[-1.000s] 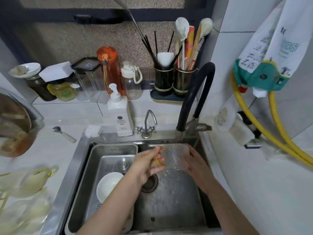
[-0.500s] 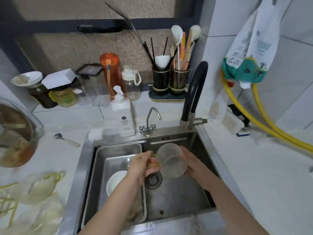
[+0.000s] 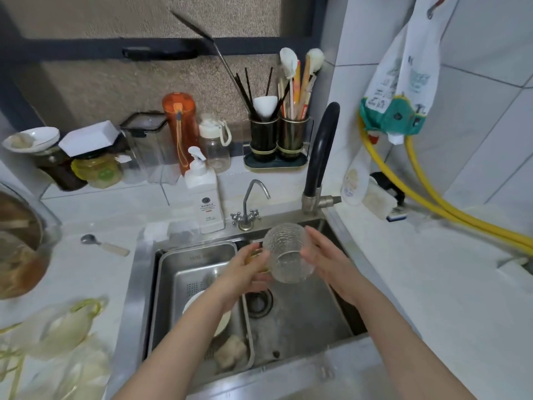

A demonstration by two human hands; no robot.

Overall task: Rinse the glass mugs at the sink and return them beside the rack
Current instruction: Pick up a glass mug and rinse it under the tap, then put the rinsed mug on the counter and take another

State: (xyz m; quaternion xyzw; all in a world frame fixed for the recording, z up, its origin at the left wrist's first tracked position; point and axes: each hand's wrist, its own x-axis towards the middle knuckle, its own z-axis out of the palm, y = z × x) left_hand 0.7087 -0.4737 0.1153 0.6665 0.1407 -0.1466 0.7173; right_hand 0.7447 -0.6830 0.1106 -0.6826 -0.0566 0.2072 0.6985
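A textured clear glass mug (image 3: 287,254) with an amber handle is held over the steel sink (image 3: 302,321), tipped with its mouth toward me. My left hand (image 3: 245,272) grips the handle on the mug's left side. My right hand (image 3: 323,259) lies with fairly straight fingers against the mug's right wall. The black faucet (image 3: 321,157) rises behind the mug, and no water stream is visible. More glass mugs with yellowish handles (image 3: 66,327) stand blurred on the counter at the lower left.
A steel drain basket (image 3: 196,261) fills the sink's left half with a white bowl (image 3: 202,310) and a sponge in it. A soap bottle (image 3: 206,194), small tap (image 3: 249,206), utensil holders (image 3: 277,140) and jars line the back. Yellow hoses (image 3: 432,203) run at the right.
The mug has risen from low in the sink basin to the level of its rim and turned its mouth toward me. The camera view has pulled back and tilted.
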